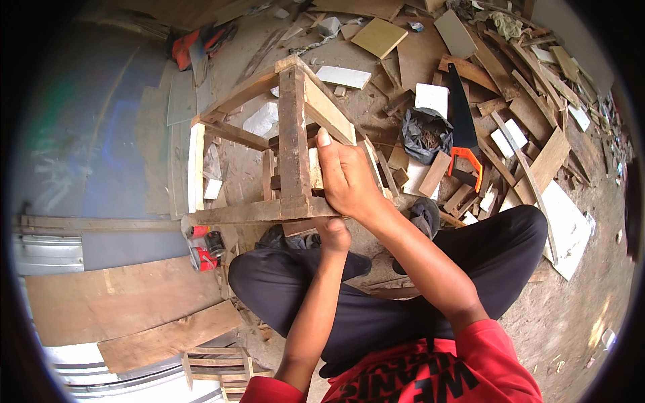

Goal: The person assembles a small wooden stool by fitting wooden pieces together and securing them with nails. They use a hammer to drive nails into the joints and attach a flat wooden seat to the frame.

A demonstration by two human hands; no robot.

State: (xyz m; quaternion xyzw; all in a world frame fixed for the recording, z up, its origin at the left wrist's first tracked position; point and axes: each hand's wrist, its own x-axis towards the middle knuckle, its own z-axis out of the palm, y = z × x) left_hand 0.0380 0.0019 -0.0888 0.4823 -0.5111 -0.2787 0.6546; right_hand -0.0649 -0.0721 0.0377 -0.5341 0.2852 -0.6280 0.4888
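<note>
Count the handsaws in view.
1: an orange-handled handsaw, right of the wooden frame, beside the black bag. Others may be hidden under the scrap wood.

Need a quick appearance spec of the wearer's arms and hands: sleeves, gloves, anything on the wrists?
Left sleeve and right sleeve: red, short, part of a red shirt with black lettering on the front. Both forearms bare below. Right hand ungloved; left hand also bare where visible, its fingers mostly hidden. No watch, band or cable seen.
</note>
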